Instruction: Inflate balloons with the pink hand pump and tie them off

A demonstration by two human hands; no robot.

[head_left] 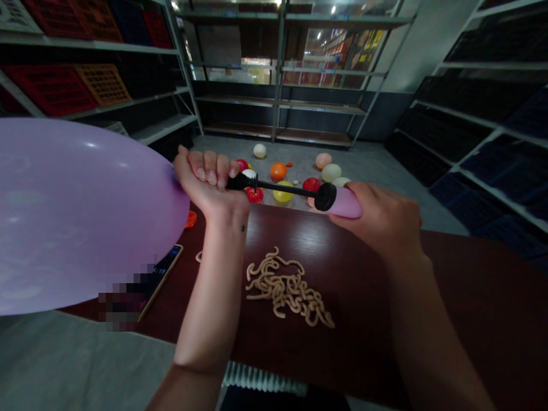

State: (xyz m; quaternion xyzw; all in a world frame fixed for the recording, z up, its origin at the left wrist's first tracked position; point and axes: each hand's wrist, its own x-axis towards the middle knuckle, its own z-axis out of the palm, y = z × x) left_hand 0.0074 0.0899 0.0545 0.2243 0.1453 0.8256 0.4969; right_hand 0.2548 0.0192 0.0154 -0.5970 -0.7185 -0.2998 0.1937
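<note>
A large inflated purple balloon (77,217) fills the left of the view. My left hand (208,182) is closed round the balloon's neck and the black nozzle end of a hand pump (278,187). My right hand (381,220) is wrapped round the pump's pink handle (345,202), pulled out to the right, so the thin black rod shows between my hands. Both hands hover above a dark wooden table (471,297).
A pile of uninflated beige balloons (286,288) lies on the table under my hands. A phone (160,274) lies at the table's left edge. Several small inflated balloons (299,171) lie on the floor beyond. Metal shelves with crates line both sides.
</note>
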